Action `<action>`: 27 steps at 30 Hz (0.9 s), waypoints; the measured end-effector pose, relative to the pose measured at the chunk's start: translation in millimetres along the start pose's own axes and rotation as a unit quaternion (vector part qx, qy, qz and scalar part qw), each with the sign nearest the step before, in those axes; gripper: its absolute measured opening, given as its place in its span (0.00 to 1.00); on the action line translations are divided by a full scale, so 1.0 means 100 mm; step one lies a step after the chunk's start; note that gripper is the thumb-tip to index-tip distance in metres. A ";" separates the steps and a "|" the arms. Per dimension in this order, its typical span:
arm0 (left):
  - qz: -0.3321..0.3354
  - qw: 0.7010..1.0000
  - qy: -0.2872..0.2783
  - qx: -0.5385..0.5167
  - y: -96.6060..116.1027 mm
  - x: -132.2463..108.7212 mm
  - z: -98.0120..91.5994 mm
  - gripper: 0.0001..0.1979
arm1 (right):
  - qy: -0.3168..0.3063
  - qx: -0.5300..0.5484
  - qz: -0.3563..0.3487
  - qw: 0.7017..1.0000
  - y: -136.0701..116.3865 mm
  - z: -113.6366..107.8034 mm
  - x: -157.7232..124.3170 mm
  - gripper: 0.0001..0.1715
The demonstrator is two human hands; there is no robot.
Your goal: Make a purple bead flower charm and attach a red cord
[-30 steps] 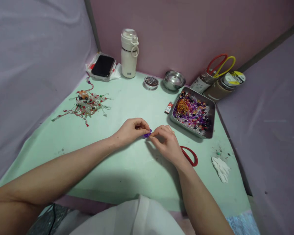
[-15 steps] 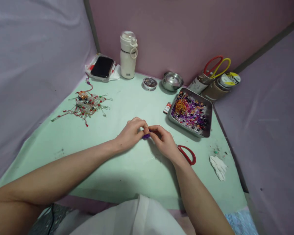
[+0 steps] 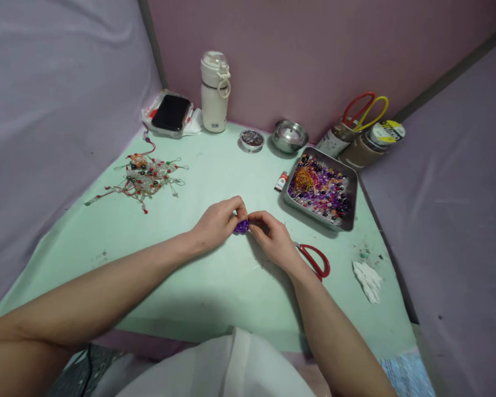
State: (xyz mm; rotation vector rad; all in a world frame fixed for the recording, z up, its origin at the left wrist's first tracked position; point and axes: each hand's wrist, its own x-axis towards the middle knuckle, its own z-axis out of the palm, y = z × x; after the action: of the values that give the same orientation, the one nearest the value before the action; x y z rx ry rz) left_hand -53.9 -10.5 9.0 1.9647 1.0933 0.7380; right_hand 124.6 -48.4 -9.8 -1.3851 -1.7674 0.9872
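Observation:
Close together over the middle of the table, both hands pinch at one small piece of purple beadwork. My left hand is closed, its thumb and forefinger on the piece from the left and above. From the right, my right hand pinches at the edge of the same beads; any thread between the fingers is too fine to make out. Red-handled scissors lie beside my right wrist, their blades partly hidden by it. Further right stands a metal tray of loose purple, clear, black and orange beads with tangled orange thread.
Strung bead ornaments lie at the left. Along the back are a phone, a white bottle, a round tin, a metal bowl and jars. A small red-and-white box and crumpled tissue lie right.
Both hands have shifted slightly left with the purple beadwork. More of the beads now shows beneath my left fingers, and a bit more of the scissors is uncovered.

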 end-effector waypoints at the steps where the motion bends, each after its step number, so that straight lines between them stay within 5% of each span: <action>1: 0.007 1.000 0.000 0.010 -0.01 0.00 0.00 0.08 | -0.001 0.001 0.001 1.000 0.00 0.00 0.00 0.11; 16: 0.114 0.987 0.008 0.109 -0.15 0.09 0.02 0.06 | 0.029 0.064 0.027 0.997 0.03 0.02 0.05 0.13; 27: 0.136 0.989 -0.002 0.061 -0.20 0.09 0.06 0.10 | 0.038 0.107 0.065 0.991 0.02 0.01 0.13 0.10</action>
State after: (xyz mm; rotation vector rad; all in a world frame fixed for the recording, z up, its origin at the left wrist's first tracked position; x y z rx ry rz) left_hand -53.4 2.4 -9.4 2.2469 0.8954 0.8261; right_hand 121.5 -35.6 -11.1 -1.3951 -1.4844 1.1415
